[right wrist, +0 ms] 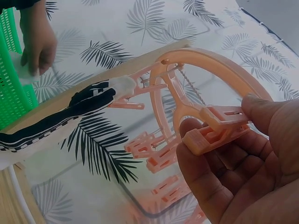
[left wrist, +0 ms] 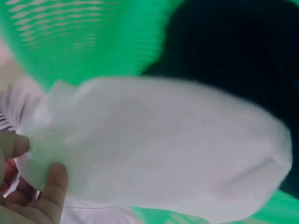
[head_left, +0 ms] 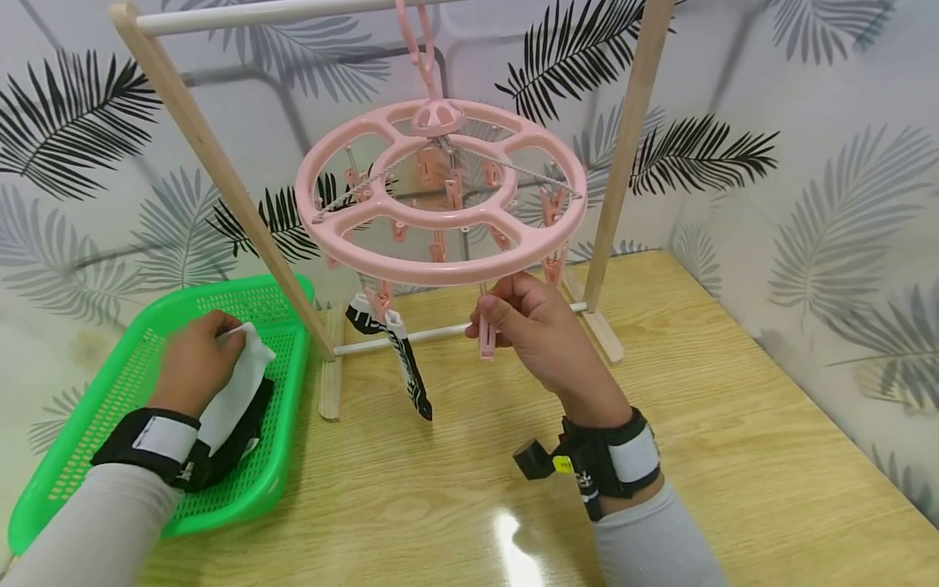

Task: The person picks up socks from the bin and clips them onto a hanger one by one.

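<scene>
— Fingers of the right hand point(head_left: 539, 330) pinch a pink clip point(right wrist: 215, 133) under the near rim of the round pink hanger point(head_left: 440, 191); the left hand point(head_left: 196, 359) grips a white sock point(head_left: 238, 383) over the green basket point(head_left: 147, 359) at the table's left edge.

— What might go wrong?

— I'd judge the hanger could swing on its hook and pull the clip away, or the sock could drag the dark cloth point(head_left: 242, 440) beneath it out of the basket. One black-and-white sock point(head_left: 407, 367) already hangs pegged.

— And the surroundings?

— Glossy wood-grain table point(head_left: 734, 456), a wooden rack point(head_left: 631, 155) across its far side, leaf-patterned walls point(head_left: 829, 163) meeting at the far right corner.
</scene>
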Action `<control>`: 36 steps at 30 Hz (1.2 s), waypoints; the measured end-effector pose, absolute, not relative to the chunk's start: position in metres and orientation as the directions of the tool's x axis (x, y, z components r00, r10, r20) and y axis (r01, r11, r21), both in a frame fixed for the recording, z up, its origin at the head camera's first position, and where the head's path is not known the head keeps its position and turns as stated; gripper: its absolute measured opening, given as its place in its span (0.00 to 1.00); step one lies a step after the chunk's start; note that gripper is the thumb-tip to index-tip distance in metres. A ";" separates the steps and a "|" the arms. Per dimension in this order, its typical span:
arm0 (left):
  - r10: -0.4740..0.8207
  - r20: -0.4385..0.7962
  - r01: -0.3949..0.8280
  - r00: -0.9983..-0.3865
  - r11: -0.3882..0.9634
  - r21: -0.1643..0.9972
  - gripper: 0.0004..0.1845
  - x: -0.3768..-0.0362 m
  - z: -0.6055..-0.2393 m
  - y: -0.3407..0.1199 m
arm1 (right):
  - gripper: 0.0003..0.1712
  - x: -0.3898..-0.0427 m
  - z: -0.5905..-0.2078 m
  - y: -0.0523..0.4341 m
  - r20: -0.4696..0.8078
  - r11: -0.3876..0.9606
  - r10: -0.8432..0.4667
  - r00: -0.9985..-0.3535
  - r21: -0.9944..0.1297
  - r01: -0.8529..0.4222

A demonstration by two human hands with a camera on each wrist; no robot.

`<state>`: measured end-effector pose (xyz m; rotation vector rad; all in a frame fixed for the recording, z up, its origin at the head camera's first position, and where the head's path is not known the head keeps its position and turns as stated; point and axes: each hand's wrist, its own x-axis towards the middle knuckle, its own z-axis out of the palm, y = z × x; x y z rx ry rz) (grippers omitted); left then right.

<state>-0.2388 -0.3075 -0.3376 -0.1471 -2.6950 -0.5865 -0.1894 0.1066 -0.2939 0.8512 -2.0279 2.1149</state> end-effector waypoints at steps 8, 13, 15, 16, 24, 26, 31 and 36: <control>-0.038 0.518 0.213 -0.854 0.884 0.415 0.13 -0.221 -0.298 -0.279 | 0.11 -0.189 -0.293 0.107 0.435 -0.105 -0.307 -0.847 -0.899 -0.424; -0.076 0.574 0.229 -0.815 0.868 0.440 0.12 -0.206 -0.273 -0.249 | 0.10 -0.190 -0.294 0.107 0.428 -0.095 -0.299 -0.853 -0.903 -0.419; -0.088 0.579 0.238 -0.810 0.854 0.462 0.13 -0.198 -0.263 -0.235 | 0.10 -0.190 -0.293 0.108 0.427 -0.094 -0.296 -0.854 -0.903 -0.419; -0.094 0.583 0.243 -0.807 0.847 0.473 0.14 -0.193 -0.258 -0.228 | 0.10 -0.190 -0.293 0.108 0.426 -0.097 -0.296 -0.855 -0.904 -0.416; -0.141 0.602 0.311 -0.786 0.751 0.582 0.12 -0.152 -0.240 -0.177 | 0.12 -0.189 -0.294 0.108 0.449 -0.112 -0.305 -0.840 -0.893 -0.436; -0.117 0.582 0.331 -0.804 0.726 0.603 0.11 -0.146 -0.243 -0.167 | 0.12 -0.189 -0.293 0.108 0.456 -0.102 -0.305 -0.836 -0.889 -0.447; -0.037 0.506 0.364 -0.862 0.650 0.667 0.09 -0.140 -0.256 -0.143 | 0.10 -0.189 -0.293 0.106 0.458 -0.083 -0.305 -0.835 -0.886 -0.456; 0.012 0.433 0.367 -0.901 0.551 0.750 0.07 -0.146 -0.275 -0.116 | 0.11 -0.190 -0.293 0.107 0.460 -0.086 -0.295 -0.837 -0.885 -0.457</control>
